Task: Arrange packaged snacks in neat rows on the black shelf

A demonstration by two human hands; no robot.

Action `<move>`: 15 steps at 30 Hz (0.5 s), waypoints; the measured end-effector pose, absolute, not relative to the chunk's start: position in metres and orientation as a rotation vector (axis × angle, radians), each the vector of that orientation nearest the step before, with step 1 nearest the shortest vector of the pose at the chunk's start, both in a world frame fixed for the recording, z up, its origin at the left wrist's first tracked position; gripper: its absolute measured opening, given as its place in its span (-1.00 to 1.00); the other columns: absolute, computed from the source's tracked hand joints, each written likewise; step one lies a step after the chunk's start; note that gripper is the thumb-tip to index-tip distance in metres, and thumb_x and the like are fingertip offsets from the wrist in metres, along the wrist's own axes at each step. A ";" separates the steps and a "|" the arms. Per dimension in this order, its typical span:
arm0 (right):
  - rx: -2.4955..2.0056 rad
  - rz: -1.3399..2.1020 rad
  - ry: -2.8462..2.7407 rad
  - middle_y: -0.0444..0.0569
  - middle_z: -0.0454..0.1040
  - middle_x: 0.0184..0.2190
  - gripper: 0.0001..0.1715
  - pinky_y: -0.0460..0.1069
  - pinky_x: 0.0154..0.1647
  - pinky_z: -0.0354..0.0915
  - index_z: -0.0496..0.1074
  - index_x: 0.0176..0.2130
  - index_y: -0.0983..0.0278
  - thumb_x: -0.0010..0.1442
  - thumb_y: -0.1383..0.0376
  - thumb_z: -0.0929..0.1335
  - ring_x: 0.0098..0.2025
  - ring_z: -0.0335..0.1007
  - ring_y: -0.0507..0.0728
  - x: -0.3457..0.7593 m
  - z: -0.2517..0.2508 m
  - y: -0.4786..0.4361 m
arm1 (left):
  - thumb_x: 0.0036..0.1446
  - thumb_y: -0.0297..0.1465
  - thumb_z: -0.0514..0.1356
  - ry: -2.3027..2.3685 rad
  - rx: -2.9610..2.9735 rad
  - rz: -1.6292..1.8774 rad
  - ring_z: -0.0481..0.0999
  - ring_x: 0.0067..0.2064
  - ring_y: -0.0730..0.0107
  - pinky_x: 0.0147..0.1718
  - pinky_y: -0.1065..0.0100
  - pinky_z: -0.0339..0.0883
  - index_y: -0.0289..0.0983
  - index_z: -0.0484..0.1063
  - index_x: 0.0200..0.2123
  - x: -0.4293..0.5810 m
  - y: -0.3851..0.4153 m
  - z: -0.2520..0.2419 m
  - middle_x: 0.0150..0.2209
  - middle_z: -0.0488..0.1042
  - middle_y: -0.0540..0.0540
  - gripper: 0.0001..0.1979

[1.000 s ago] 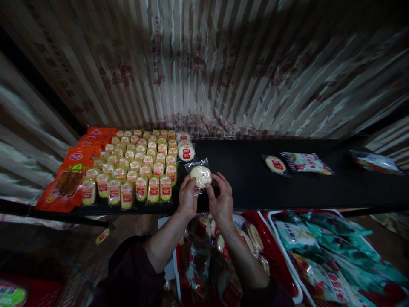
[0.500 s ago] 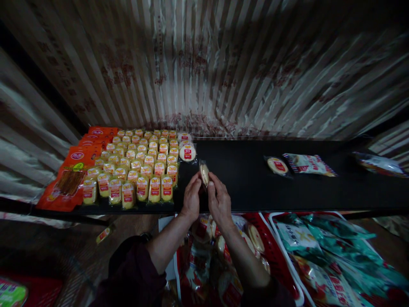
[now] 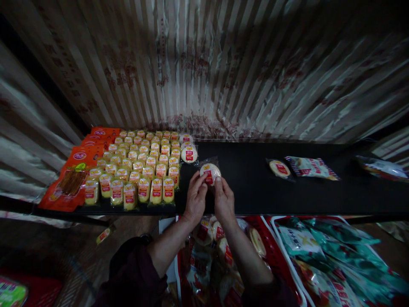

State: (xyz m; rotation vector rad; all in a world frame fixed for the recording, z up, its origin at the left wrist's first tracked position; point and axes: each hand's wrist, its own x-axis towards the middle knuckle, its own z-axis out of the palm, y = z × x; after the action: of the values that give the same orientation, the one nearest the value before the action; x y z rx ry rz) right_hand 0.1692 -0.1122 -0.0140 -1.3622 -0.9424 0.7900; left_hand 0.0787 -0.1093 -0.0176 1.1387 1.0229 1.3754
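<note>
Left hand (image 3: pixel 195 201) and right hand (image 3: pixel 224 200) are gripping a wrapped cake (image 3: pixel 211 171) (printed side showing), another cake (image 3: pixel 279 169) lying at three o'clock; moving on is probably needing a light touch.

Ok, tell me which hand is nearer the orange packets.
Left. The left hand is to the right of the orange packets, across the rows of small yellow packs; the right hand is farther right, at the right edge of the round wrapped snack.
</note>
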 end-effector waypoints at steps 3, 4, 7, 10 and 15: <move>-1.276 0.871 -0.808 0.00 0.56 -0.21 -0.45 0.06 -0.16 0.36 0.43 -0.08 0.28 0.11 -0.06 0.31 -0.23 0.46 0.15 0.169 -0.018 -0.106 | 0.15 -0.39 0.10 1.091 1.217 1.376 0.20 0.24 0.20 0.25 0.21 0.02 -0.20 0.51 -0.07 0.077 -0.108 -0.015 0.21 0.23 -0.13 -0.70; -1.271 0.879 -0.777 0.00 0.56 -0.20 -0.45 0.06 -0.16 0.35 0.42 -0.08 0.28 0.08 -0.04 0.34 -0.23 0.46 0.15 0.169 -0.018 -0.104 | 0.15 -0.41 0.09 1.114 1.239 1.370 0.19 0.25 0.19 0.25 0.20 0.01 -0.21 0.51 -0.07 0.077 -0.108 -0.014 0.22 0.21 -0.14 -0.70; -1.304 0.870 -0.730 -0.02 0.56 -0.23 -0.44 0.03 -0.19 0.35 0.42 -0.09 0.30 0.00 0.00 0.40 -0.26 0.46 0.13 0.171 -0.020 -0.099 | 0.14 -0.45 0.07 1.182 1.314 1.342 0.17 0.26 0.18 0.26 0.17 0.00 -0.22 0.50 -0.06 0.076 -0.107 -0.012 0.24 0.19 -0.13 -0.67; -1.323 0.903 -0.701 -0.02 0.56 -0.27 -0.41 0.01 -0.24 0.35 0.43 -0.11 0.32 -0.05 0.01 0.41 -0.31 0.45 0.12 0.172 -0.020 -0.095 | 0.15 -0.47 0.04 1.254 1.417 1.300 0.16 0.27 0.20 0.27 0.16 -0.02 -0.22 0.47 -0.01 0.076 -0.106 -0.012 0.26 0.18 -0.12 -0.64; -1.324 0.935 -0.723 -0.02 0.56 -0.27 -0.41 0.00 -0.28 0.36 0.44 -0.11 0.33 -0.05 0.01 0.41 -0.33 0.45 0.12 0.172 -0.019 -0.087 | 0.14 -0.51 0.01 1.340 1.539 1.280 0.12 0.29 0.24 0.28 0.20 0.00 -0.26 0.43 0.02 0.076 -0.104 -0.014 0.29 0.13 -0.12 -0.60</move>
State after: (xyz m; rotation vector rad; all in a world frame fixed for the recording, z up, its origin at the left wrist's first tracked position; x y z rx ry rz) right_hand 0.1719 -0.0865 -0.0187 -1.3240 -0.7234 0.9349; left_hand 0.0758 -0.1041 -0.0138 1.5390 1.3403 1.2799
